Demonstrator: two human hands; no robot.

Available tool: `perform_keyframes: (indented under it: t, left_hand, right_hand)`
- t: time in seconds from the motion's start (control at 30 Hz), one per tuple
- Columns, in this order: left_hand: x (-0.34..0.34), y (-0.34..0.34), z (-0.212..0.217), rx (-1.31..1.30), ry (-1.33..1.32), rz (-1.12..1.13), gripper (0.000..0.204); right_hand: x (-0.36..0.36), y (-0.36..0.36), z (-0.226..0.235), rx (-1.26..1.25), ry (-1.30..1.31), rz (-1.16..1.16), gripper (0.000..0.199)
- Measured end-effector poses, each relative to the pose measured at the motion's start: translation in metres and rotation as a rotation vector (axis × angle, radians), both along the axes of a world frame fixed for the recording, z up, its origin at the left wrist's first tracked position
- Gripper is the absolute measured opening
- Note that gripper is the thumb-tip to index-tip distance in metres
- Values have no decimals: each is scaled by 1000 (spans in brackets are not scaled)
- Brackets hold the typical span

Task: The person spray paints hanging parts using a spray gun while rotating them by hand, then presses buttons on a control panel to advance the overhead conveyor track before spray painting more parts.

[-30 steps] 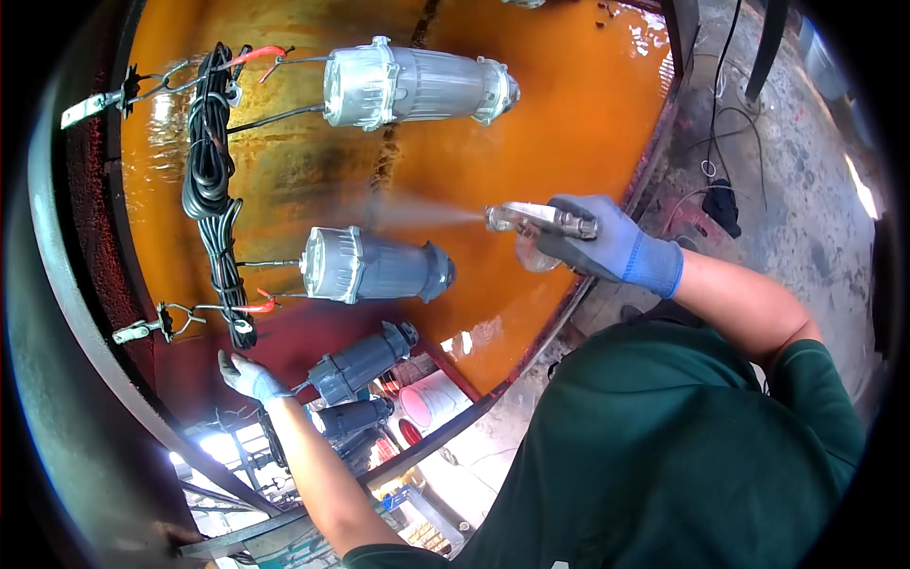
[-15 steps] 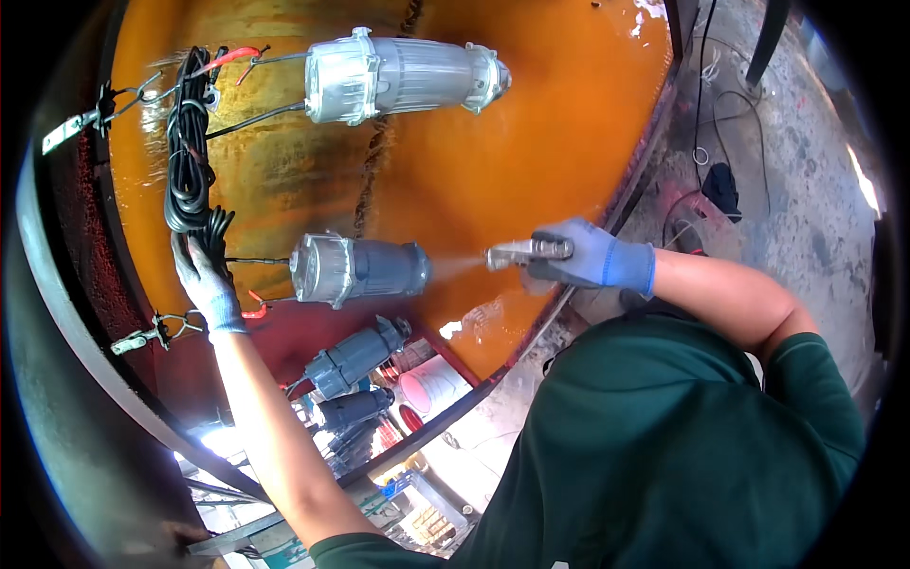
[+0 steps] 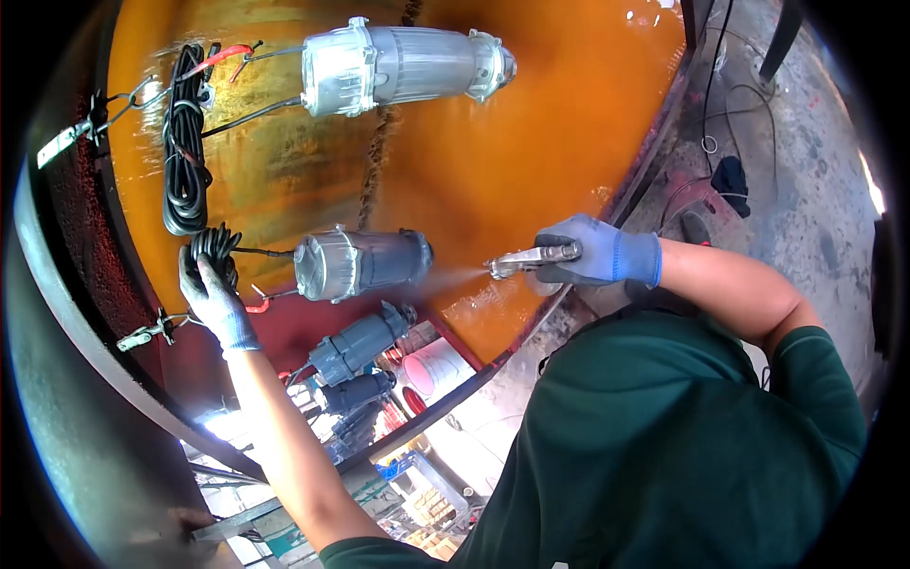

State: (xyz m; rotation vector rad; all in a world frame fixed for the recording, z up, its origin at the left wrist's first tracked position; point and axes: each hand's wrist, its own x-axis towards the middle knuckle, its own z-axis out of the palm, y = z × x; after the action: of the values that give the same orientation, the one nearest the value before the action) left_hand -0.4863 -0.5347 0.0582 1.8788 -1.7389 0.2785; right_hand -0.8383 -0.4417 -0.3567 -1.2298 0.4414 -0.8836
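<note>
My right hand, in a blue-grey glove, is closed round a metal spray gun. A pale mist leaves its nozzle toward the near end of a motor-like unit, whose ribbed body is partly dark grey and partly bare silver. At the unit's far left, my gloved left hand grips a black cable coil joined to it; some fingertips are hidden behind the coil. Higher up hangs a silver unit of the same shape, with a longer cable bundle beside it.
Behind the units stands an orange-coated panel, wet-looking in places. Grey-coated units hang below. Metal hooks hold the units' lines at the left. A white bucket is lower down; a hose and dark cloth lie on the concrete floor.
The spray gun has tilted, its mist now aimed slightly upward from the lower left. My left hand and its coil have shifted slightly down and right, apart from the longer bundle.
</note>
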Motion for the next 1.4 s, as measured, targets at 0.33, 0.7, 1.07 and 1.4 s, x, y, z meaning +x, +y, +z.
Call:
perform_keyframes:
  t: [0.33,0.7,1.07,1.4]
  left_hand:
    - [2,28,10,23,151,-56,52]
    - [-27,54,-1,-46,-82,36,57]
    - [-38,88,-8,-83,-87,81,55]
    - [-48,124,-8,-121,41,341,54]
  right_hand:
    - [-5,-11,24,-162,-19,-8,22]
    - [1,-20,-2,160,124,-28,23]
    - [12,-24,-30,-291,162,-76,24]
    - [-6,-19,-26,-457,226,-51,30]
